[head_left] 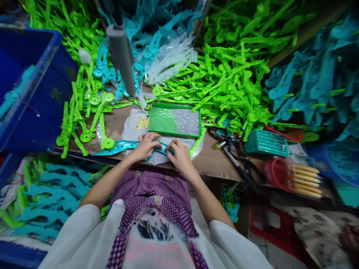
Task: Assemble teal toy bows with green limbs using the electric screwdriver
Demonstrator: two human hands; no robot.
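While the long blue moulded plastic piece [126, 145] lies along the front edge of the surface [210, 160], left hand [147, 145] curled around it and right hand [178, 152] seemingly pinching it, it looks light, stiff and slick, best held by its edges near mid-length.

Blue plastic piece [119, 146]: long, narrow, glossy, tapering toward its left end. Lies crosswise along the front edge of the tabletop [213, 162], its right part over a pale cloth [129, 127]. Left hand [147, 145] covers the middle; right hand [178, 152] is at the right end. Blue shows between the hands (one continuous piece or two: cannot tell, join hidden).
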